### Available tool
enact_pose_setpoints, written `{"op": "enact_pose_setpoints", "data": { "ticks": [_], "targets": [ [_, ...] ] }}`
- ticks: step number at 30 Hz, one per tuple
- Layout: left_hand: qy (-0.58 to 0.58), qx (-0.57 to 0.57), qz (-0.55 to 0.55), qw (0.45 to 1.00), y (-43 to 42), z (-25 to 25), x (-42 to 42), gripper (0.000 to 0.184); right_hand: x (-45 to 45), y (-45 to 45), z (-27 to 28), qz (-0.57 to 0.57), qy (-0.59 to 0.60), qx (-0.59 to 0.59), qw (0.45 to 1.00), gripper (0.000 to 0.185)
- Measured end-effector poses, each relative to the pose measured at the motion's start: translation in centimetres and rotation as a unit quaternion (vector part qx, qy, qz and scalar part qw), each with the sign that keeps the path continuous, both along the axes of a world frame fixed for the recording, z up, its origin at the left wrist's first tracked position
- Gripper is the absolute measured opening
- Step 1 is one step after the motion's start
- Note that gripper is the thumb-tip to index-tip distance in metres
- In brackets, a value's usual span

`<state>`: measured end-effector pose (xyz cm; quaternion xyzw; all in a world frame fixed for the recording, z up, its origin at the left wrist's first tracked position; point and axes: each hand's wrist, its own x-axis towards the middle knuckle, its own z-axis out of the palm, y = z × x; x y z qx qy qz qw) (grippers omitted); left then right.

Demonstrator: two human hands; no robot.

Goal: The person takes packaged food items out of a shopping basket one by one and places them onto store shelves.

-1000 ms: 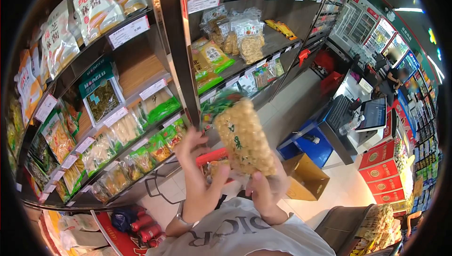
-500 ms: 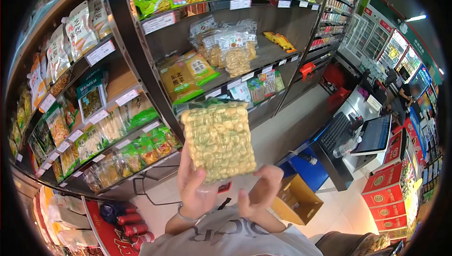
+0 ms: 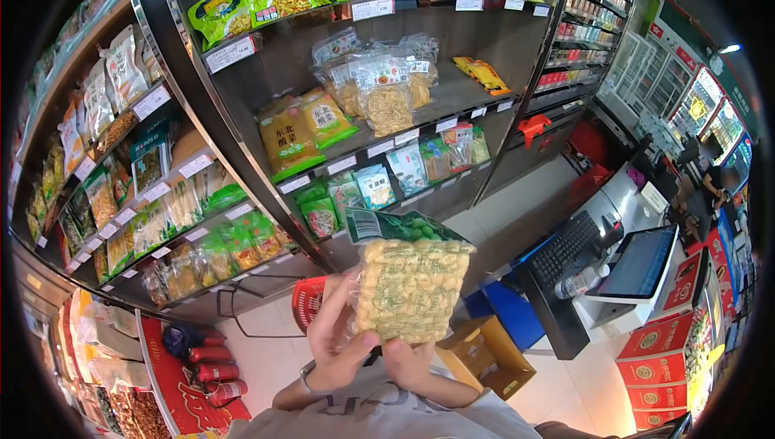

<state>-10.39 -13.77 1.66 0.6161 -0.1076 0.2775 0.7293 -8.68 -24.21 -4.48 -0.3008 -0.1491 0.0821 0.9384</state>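
Note:
A clear vacuum-sealed pack of pale yellow, bead-like food (image 3: 412,290) is upright in front of my chest, its green printed top edge tilted back. My left hand (image 3: 343,338) grips its left side and lower left corner, the thumb on the front face. At the bottom edge my right hand (image 3: 408,358) pinches the pack, thumb in front and the other fingers hidden behind it. Beyond the pack, a lower shelf holds small bags (image 3: 374,186), and a red basket (image 3: 309,302) shows just left of my left hand.
Stocked shelves (image 3: 266,140) curve across the left and front. An open cardboard box (image 3: 488,358) and a blue bin (image 3: 513,314) stand on the floor at right, near a counter with a keyboard (image 3: 569,249) and monitor (image 3: 642,261). A person (image 3: 714,185) is far right.
The view has swung right. The pack has turned over and come to rest upright. My right hand, apart from it half a second ago, now grips its bottom edge.

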Motion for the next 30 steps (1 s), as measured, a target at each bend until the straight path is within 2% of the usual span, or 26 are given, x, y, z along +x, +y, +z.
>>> {"op": "enact_pose_setpoints", "data": {
  "ticks": [1,3,4,5,6,7,8,9,10,11,12,13,15,16,18,22,25,26,27,29,30],
  "targets": [
    [0.009,-0.024,0.008,1.0,-0.4,0.1,0.4,0.074,0.4,0.0,-0.2,0.003,0.0,0.005,1.0,0.081],
    [0.027,-0.022,0.002,0.999,-0.3,-0.9,1.5,0.075,1.7,-0.2,-0.4,-0.083,-0.081,-0.061,0.991,0.08],
    [0.045,-0.024,-0.007,0.999,-0.3,-1.2,2.4,0.075,2.2,-0.5,0.0,-0.085,-0.085,-0.059,0.991,0.08],
    [0.038,-0.022,-0.01,0.999,-0.6,-1.1,3.3,0.075,2.6,-0.9,0.8,-0.11,-0.065,-0.113,0.985,0.073],
    [0.072,0.011,0.026,0.997,-0.9,-0.8,4.3,0.075,3.5,-1.1,1.2,-0.137,-0.045,-0.165,0.976,0.067],
    [0.105,0.044,0.062,0.992,-1.2,-0.8,5.4,0.076,4.9,-1.5,1.1,-0.142,-0.051,-0.162,0.975,0.067],
    [0.106,0.044,-0.01,0.993,-0.4,-1.4,6.0,0.076,6.6,-2.2,0.9,-0.205,-0.16,-0.3,0.918,0.059],
    [0.111,-0.037,-0.094,0.989,-0.5,-1.7,6.7,0.08,8.3,-2.6,1.1,-0.261,-0.261,-0.427,0.825,0.053],
    [0.116,-0.113,-0.168,0.972,-0.6,-1.8,7.2,0.083,9.9,-2.7,1.6,-0.307,-0.304,-0.485,0.76,0.049],
    [0.123,-0.189,-0.239,0.945,-0.7,-2.0,7.5,0.086,11.6,-2.1,2.3,-0.349,-0.344,-0.434,0.756,0.054],
    [0.142,-0.182,-0.222,0.947,-0.7,-2.6,7.8,0.091,12.6,-2.0,3.2,-0.343,-0.372,-0.483,0.715,0.056],
    [0.133,-0.172,-0.158,0.963,-1.0,-3.3,8.3,0.085,13.4,-2.0,3.9,-0.336,-0.397,-0.53,0.67,0.058],
    [0.184,-0.244,-0.095,0.947,-0.8,-3.8,11.4,0.071,15.5,-1.7,4.2,-0.305,-0.404,-0.556,0.659,0.057],
    [0.181,-0.245,-0.102,0.947,-0.5,-3.4,12.8,0.071,16.7,-1.5,4.4,-0.271,-0.417,-0.55,0.671,0.058],
    [0.223,-0.272,-0.027,0.936,0.4,-2.0,15.6,0.066,19.9,-1.4,4.4,-0.217,-0.448,-0.51,0.701,0.056],
    [0.186,-0.249,0.019,0.95,2.1,-2.0,20.7,0.053,25.7,-3.0,4.5,-0.206,-0.493,-0.473,0.7,0.051],
    [0.178,-0.243,-0.017,0.953,3.3,-2.3,24.0,0.056,29.6,-3.3,4.2,-0.237,-0.355,-0.444,0.788,0.034],
    [0.172,-0.254,-0.031,0.951,3.3,-1.8,25.3,0.054,31.0,-3.1,4.2,-0.2,-0.324,-0.398,0.834,0.028],
    [0.165,-0.256,-0.03,0.952,3.5,-2.6,26.4,0.054,32.5,-3.3,3.9,-0.2,-0.33,-0.398,0.832,0.028],
    [0.18,-0.128,-0.032,0.975,4.5,-4.3,28.6,0.051,35.1,-3.7,3.0,-0.081,-0.261,-0.396,0.877,0.027],
    [0.176,-0.076,-0.016,0.981,4.2,-2.7,29.7,0.049,36.3,-3.6,2.7,-0.041,-0.22,-0.327,0.918,0.033]
  ]
}}
